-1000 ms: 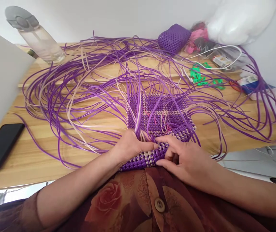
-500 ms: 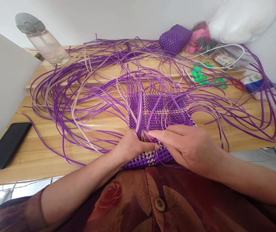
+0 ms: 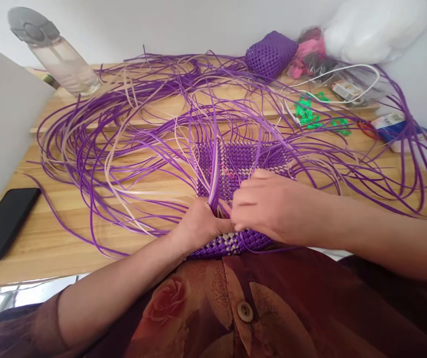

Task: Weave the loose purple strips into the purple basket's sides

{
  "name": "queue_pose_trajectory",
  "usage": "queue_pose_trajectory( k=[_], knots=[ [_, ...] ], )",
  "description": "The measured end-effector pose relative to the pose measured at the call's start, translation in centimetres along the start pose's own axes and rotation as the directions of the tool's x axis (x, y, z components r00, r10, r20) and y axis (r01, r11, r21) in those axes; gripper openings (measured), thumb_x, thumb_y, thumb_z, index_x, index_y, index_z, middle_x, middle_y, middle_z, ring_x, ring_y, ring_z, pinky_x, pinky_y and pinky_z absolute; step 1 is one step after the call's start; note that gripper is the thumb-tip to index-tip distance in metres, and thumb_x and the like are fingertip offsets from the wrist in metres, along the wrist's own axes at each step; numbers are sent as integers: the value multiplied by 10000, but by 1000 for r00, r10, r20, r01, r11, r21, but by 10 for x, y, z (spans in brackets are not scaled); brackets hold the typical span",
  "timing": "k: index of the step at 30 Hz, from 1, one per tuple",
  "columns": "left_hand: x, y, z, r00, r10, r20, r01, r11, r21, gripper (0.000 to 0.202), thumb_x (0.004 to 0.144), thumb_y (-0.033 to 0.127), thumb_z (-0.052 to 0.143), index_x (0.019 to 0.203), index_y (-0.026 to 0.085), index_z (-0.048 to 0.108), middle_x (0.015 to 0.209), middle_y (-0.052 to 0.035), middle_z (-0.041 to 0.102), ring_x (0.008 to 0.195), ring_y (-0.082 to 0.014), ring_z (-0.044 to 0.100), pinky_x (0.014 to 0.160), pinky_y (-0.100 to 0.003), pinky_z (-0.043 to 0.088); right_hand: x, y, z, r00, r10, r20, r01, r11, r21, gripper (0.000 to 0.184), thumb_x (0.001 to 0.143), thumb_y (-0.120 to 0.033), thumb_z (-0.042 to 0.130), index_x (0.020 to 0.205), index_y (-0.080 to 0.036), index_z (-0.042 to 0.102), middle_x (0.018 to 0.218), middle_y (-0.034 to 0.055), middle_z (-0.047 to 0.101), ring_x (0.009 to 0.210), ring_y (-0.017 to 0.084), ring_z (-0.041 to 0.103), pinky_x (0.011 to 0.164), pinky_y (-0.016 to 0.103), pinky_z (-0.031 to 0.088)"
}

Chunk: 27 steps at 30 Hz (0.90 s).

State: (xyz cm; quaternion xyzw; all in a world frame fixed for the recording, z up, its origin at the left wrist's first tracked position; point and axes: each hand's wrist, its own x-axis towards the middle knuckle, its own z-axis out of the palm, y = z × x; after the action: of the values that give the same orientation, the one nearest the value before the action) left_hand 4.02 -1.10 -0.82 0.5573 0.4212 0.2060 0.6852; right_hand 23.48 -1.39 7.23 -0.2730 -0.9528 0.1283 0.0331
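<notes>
A purple piece of weaving with cream bands [image 3: 258,154] lies at the table's front edge, its near part against the shirt. My left hand [image 3: 202,223] is closed round a bundle of purple and cream plastic strips [image 3: 214,184] that stands up out of the weave, the thumb lying across the near part. Right beside it, my right hand [image 3: 266,206] is curled over the weave with its fingertips hidden. One purple strip [image 3: 259,144] rises from behind its knuckles and seems to be held in it. Long loose strips [image 3: 154,134] fan out from the weave's sides.
A clear bottle with a grey lid [image 3: 60,62] stands at the back left, and a black phone [image 3: 6,223] lies at the left. Toward the back right are a woven purple piece [image 3: 271,54], a white cable [image 3: 375,82], green pieces [image 3: 308,112] and a white bag [image 3: 381,30].
My right hand has gone from a stretched index finger to curled fingers, and sits slightly higher and closer to the left hand. My left hand keeps its hold; the view has shifted slightly.
</notes>
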Motion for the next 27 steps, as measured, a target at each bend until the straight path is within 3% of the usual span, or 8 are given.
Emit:
queue_pose_trajectory(
  k=[3, 6, 8, 11, 16, 22, 27],
  knots=[
    [-3, -2, 1, 998, 52, -35, -53, 998, -29, 263, 638, 266, 838, 822, 142, 696, 746, 18, 641, 689, -128, 548, 665, -251, 447, 20, 12, 13, 989, 128, -75, -103, 958, 268, 155, 943, -216, 543, 873, -182, 678, 845, -3, 679, 801, 133, 584, 766, 289, 370],
    [-6, -2, 0, 997, 64, -45, -64, 998, -7, 262, 647, 307, 842, 758, 144, 670, 702, 20, 612, 655, -118, 523, 650, -251, 442, 25, 26, 20, 970, 239, -41, -198, 877, 437, 168, 921, -207, 557, 799, -173, 668, 806, -21, 676, 771, 109, 591, 752, 250, 385],
    [-7, -1, 0, 998, 50, -32, -50, 999, 19, 268, 654, 323, 839, 676, 146, 640, 640, 23, 583, 606, -110, 498, 614, -247, 427, 21, 28, 18, 964, 266, 0, -245, 886, 394, 167, 904, -199, 562, 772, -171, 661, 784, -15, 659, 734, 112, 570, 719, 256, 370],
    [-6, 1, 0, 999, 22, -36, -21, 999, 39, 269, 637, 319, 851, 660, 150, 644, 626, 19, 601, 586, -112, 509, 595, -248, 422, 7, 17, 12, 970, 238, 52, -244, 955, 167, 182, 888, -147, 540, 738, -173, 639, 738, 9, 621, 726, 145, 542, 690, 297, 319],
    [-5, 1, 3, 998, -38, -50, 36, 998, -43, 353, 606, 324, 875, 816, 157, 646, 690, 19, 634, 611, -118, 526, 593, -251, 419, -14, -14, 12, 979, 201, 30, -194, 969, -151, 166, 800, -36, 540, 732, -184, 575, 718, 36, 582, 675, 173, 499, 634, 335, 256],
    [-5, -2, 2, 993, -81, -87, 77, 996, -50, 314, 624, 339, 859, 707, 157, 616, 595, 39, 566, 549, -95, 463, 542, -236, 371, -23, -27, 25, 898, 440, 14, -440, 897, 29, 154, 907, -95, 485, 816, -178, 577, 776, 25, 579, 661, 147, 491, 626, 305, 300],
    [-2, 0, 3, 989, -135, -65, 130, 989, -75, 298, 616, 340, 855, 712, 149, 648, 602, 31, 582, 565, -102, 476, 564, -245, 375, -27, -33, 48, 811, 563, -155, -512, 813, 277, 167, 933, -190, 470, 780, -173, 534, 759, 18, 545, 732, 144, 480, 691, 293, 333]
  ],
)
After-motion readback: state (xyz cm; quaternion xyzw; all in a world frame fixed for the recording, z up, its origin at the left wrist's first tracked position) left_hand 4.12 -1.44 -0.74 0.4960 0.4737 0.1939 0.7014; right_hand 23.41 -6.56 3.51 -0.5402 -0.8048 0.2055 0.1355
